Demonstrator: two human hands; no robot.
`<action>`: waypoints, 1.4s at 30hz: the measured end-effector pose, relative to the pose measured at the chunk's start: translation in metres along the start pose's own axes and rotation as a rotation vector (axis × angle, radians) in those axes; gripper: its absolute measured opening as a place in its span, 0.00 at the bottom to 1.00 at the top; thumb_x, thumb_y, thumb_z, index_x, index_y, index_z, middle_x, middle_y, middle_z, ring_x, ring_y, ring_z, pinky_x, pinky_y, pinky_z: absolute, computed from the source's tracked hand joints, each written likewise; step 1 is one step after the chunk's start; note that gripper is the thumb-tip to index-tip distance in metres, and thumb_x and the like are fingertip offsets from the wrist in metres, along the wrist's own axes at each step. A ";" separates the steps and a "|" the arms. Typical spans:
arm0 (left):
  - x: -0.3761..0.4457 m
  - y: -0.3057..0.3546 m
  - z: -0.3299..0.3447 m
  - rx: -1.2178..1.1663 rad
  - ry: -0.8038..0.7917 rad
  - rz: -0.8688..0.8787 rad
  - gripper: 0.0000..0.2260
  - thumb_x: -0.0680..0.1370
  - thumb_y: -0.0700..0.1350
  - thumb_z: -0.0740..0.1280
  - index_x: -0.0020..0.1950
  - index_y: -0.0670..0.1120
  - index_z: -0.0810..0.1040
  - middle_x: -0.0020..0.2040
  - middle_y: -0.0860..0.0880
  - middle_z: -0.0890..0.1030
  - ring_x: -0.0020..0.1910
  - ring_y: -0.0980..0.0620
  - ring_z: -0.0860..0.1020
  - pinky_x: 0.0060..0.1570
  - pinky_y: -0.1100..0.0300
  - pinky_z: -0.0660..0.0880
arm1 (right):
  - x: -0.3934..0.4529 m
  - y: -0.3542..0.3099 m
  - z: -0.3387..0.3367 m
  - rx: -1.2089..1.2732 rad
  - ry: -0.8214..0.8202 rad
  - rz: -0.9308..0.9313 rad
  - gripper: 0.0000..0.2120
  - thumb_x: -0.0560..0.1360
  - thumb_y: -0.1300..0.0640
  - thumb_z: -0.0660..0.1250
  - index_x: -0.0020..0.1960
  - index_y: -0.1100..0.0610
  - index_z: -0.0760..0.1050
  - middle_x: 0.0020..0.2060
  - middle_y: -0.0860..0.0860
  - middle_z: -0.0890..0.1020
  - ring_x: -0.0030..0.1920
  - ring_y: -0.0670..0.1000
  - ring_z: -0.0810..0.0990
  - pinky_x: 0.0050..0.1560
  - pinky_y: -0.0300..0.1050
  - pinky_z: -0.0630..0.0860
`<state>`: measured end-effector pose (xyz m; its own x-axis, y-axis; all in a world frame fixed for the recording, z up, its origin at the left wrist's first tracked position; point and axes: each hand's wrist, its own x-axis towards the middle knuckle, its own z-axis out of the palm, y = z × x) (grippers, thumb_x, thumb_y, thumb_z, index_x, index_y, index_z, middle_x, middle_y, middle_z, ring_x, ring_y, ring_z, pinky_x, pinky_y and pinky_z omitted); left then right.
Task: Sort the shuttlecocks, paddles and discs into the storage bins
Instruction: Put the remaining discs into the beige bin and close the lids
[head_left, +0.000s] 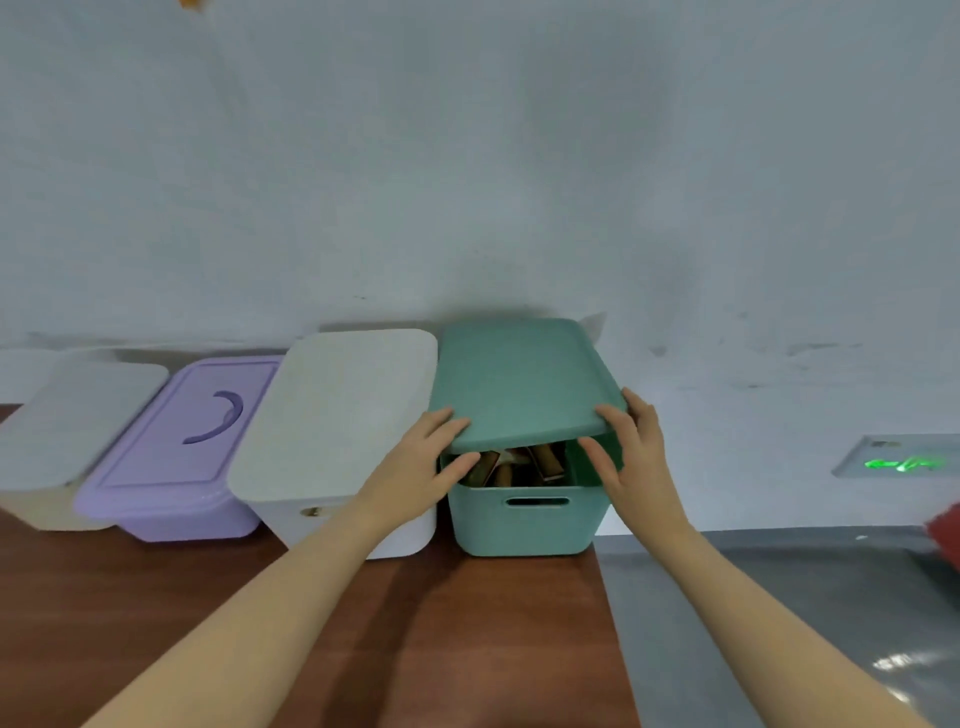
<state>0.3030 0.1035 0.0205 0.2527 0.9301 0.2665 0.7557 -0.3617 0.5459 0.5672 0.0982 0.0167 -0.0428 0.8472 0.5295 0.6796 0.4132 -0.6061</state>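
Across the middle of the frame four bins line the wall; the cream, purple and white ones at left are lidded, probably finished or waiting. At centre right the left hand and right hand pinch the green lid's near corners, thumbs beneath and fingers spread on top. It tilts over the green bin, where brownish pieces show, too blurred to identify.

Two bare forearms, no sleeves in view, left hand and right hand without rings, watches or gloves
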 end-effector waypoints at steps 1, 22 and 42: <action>-0.004 -0.002 0.005 -0.002 -0.024 -0.020 0.24 0.77 0.52 0.65 0.71 0.46 0.68 0.73 0.46 0.64 0.72 0.51 0.62 0.70 0.64 0.55 | -0.008 0.004 -0.001 -0.008 -0.029 0.010 0.16 0.75 0.53 0.65 0.60 0.53 0.67 0.65 0.59 0.65 0.65 0.56 0.64 0.65 0.53 0.67; -0.018 -0.005 0.032 0.120 -0.064 -0.035 0.31 0.74 0.63 0.58 0.69 0.44 0.70 0.72 0.47 0.65 0.74 0.38 0.55 0.71 0.56 0.48 | -0.045 0.021 0.003 0.032 -0.071 0.131 0.10 0.74 0.63 0.69 0.54 0.63 0.76 0.67 0.61 0.68 0.69 0.52 0.54 0.72 0.63 0.55; -0.016 0.003 0.029 -0.163 0.168 -0.042 0.16 0.72 0.44 0.72 0.60 0.44 0.79 0.63 0.50 0.77 0.73 0.46 0.60 0.70 0.65 0.51 | -0.031 0.021 -0.004 -0.097 -0.026 -0.058 0.07 0.72 0.66 0.70 0.49 0.65 0.75 0.51 0.57 0.77 0.56 0.48 0.71 0.72 0.57 0.49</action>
<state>0.3186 0.0897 -0.0055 0.1087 0.9257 0.3622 0.6527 -0.3413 0.6764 0.5860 0.0790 -0.0101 -0.1025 0.8317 0.5457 0.7428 0.4289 -0.5141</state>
